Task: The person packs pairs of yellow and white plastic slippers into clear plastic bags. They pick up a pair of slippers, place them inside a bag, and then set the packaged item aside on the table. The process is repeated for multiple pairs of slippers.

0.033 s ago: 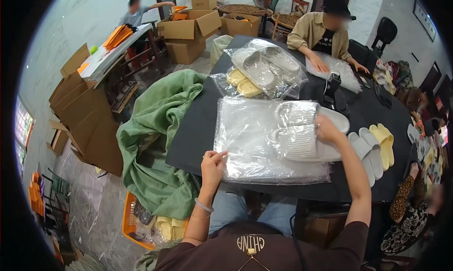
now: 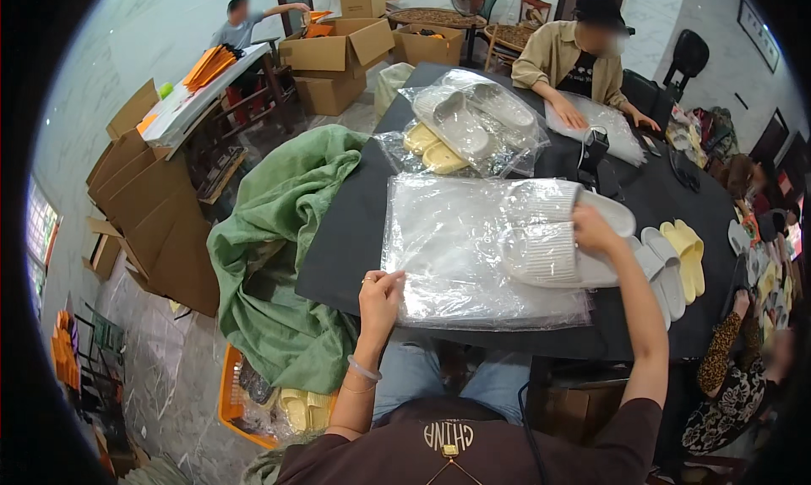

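A pair of pale grey slide sandals point(image 2: 547, 255) lies side by side on a stack of clear plastic bags point(image 2: 443, 231), toes to the left. Shiny film shows around the toe ends; whether they are inside the top bag I cannot tell. My right hand point(image 2: 596, 233) is closed on the pair at the strap openings, its fingertips partly hidden. At the stack's near left edge, my left hand point(image 2: 382, 297) pinches the plastic between thumb and fingers. Beyond the stack sit bagged grey and yellow slides point(image 2: 460, 122).
The black table point(image 2: 338, 257) also carries loose grey slides point(image 2: 667, 274) and yellow slides point(image 2: 686, 253) at right. Across it, a person point(image 2: 574, 58) rests a hand on more bags. Green cloth point(image 2: 279, 248) and an orange basket point(image 2: 241, 417) are at left.
The grey slides have shifted slightly right with my right hand. My left hand stays at the bag's edge.
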Tool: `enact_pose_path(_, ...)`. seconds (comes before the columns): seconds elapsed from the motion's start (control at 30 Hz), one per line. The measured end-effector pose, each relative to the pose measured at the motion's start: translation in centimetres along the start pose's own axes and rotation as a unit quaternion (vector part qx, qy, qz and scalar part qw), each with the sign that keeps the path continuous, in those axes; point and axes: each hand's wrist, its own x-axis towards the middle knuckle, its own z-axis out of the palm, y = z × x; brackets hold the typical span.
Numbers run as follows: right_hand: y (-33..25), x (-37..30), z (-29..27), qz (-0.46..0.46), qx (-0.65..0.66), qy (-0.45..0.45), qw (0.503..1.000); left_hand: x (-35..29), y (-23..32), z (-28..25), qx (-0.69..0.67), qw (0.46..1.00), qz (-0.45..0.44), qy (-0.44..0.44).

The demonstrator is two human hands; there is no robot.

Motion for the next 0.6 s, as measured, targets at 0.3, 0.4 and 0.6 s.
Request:
enact_pose_path(0.3, -0.2, -8.3, -13.5, 0.252, -0.111, 0.303, 0.912, 0.5, 2.5, -2.1, 0.155, 0.986, -0.006, -0.066)
enact_pose_path(0.4, -6.4, -5.8, -15.1, 0.222, -0.027, 0.411, 0.884, 2.0, 5.1, -3.8, 0.271, 0.960, 0.056, 0.034)
enact_pose_path(0.6, -15.8, 2.5, -10.4, 0.078, 0.021, 0.401, 0.913, 9.4, 2.8, -1.7, 0.306, 0.926, 0.211, -0.056)
